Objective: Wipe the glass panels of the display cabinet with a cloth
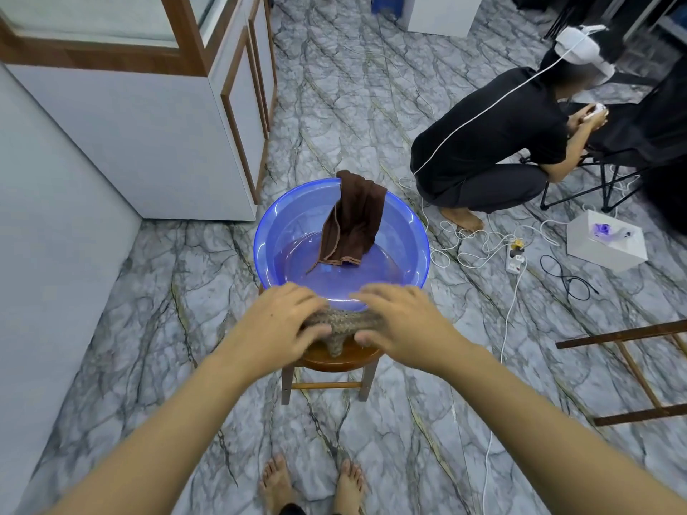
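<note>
Left hand and right hand level, fingers pinching the grey cloth ends; its length runs left-right, over the basin near rim. I see cabinet glass far left.

No legible text, brand, number or sign found. One candidate noted: a white box on the floor, near the right edge, carries a purple print on its top face. The print is too blurred to tell whether it is lettering or a picture. The power strip just beside it shows no readable marking.
</note>
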The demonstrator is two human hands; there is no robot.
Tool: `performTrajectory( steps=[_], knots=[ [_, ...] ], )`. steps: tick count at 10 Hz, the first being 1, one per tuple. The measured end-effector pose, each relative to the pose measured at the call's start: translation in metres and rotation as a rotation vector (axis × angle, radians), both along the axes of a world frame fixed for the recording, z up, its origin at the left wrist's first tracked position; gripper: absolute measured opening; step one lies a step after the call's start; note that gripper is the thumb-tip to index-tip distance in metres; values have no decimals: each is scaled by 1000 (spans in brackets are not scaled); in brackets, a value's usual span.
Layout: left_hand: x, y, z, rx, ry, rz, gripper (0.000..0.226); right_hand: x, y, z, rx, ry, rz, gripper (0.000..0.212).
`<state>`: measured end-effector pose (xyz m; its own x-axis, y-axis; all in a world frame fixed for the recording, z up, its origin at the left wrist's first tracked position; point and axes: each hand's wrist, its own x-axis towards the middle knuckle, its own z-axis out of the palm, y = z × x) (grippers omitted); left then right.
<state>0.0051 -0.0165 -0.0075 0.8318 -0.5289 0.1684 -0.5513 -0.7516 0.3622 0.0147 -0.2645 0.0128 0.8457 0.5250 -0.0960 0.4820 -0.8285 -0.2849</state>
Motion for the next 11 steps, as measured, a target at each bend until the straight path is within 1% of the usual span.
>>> performTrajectory(
  steps=[1, 2, 3, 4, 5, 6, 7, 8, 9, 10, 11],
  knots=[
    [0, 12, -14, 42, -10, -20, 37, 8, -3, -9, -104, 151, 83, 44],
    [14, 31, -13, 61, -32, 68, 49, 14, -7, -9, -13, 136, 53, 26],
    [21, 40, -6, 116, -3, 122, 74, 16, -7, -10, -11, 160, 43, 26],
    [14, 22, 2, 95, -8, 104, 44, 14, -5, -14, -15, 203, -28, 38],
    [5, 6, -9, 110, 79, 43, 43, 14, -1, -14, 0, 199, -26, 32],
    [12, -2, -13, 259, 111, 18, 41, 16, 1, -10, -31, 200, 23, 18],
    [21, -7, -9, 410, 212, -31, 43, 18, 1, -10, -94, 230, 56, 24],
    [26, -7, -8, 442, 280, -70, 56, 17, 1, -10, -133, 226, 63, 31],
    [28, -4, -10, 411, 284, -82, 52, 15, 1, -10, -121, 189, 68, 39],
    [26, -4, -4, 377, 269, -74, 45, 9, 1, -8, -70, 162, 42, 43],
    [28, -7, 0, 367, 267, -78, 45, 7, 1, -8, -6, 143, 21, 42]
  ],
)
